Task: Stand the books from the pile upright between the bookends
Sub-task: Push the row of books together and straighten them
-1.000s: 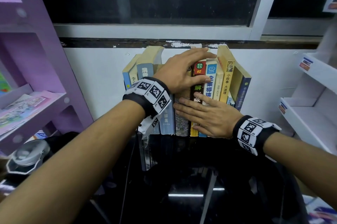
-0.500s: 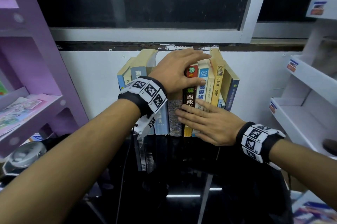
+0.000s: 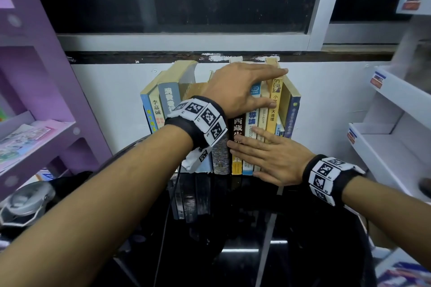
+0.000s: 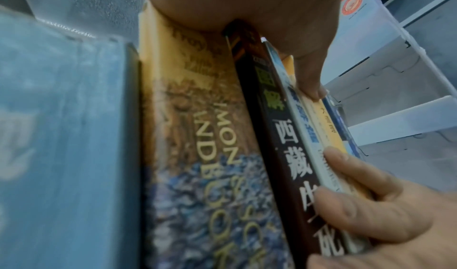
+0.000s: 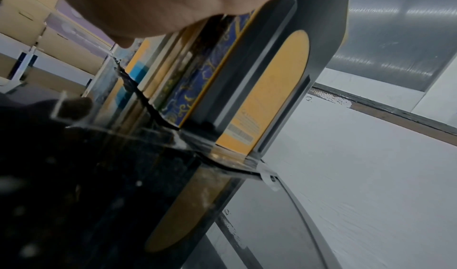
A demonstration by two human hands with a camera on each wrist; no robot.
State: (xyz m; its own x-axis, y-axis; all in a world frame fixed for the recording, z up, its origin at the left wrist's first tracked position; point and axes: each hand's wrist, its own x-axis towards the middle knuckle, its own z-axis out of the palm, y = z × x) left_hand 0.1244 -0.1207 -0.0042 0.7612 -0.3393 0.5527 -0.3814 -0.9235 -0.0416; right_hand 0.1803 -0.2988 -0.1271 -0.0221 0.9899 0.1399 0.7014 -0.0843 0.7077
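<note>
Several books stand upright in a row on the black table (image 3: pixel 256 228), against the white wall. My left hand (image 3: pixel 254 86) lies across their tops with straight fingers, its thumb (image 4: pixel 309 77) pressing the spines near the yellow book (image 3: pixel 271 118). My right hand (image 3: pixel 263 153) lies flat against the lower spines of the black-spined book (image 3: pixel 238 127) and its neighbours. The thick mottled book (image 4: pixel 210 156) stands left of the black one. A dark grey bookend (image 5: pixel 284 58) closes the row's right end, a yellow cover showing through its arch. The left bookend is hidden.
A purple shelf unit (image 3: pixel 46 76) holding magazines stands at the left. A white display rack (image 3: pixel 396 128) is at the right. A grey device (image 3: pixel 28 200) sits at the table's lower left, and a thin cable (image 3: pixel 168 216) runs down from my left wrist.
My left hand has slid to the right along the book tops, and its fingers now reach over the yellow book. My right hand stays flat on the lower spines.
</note>
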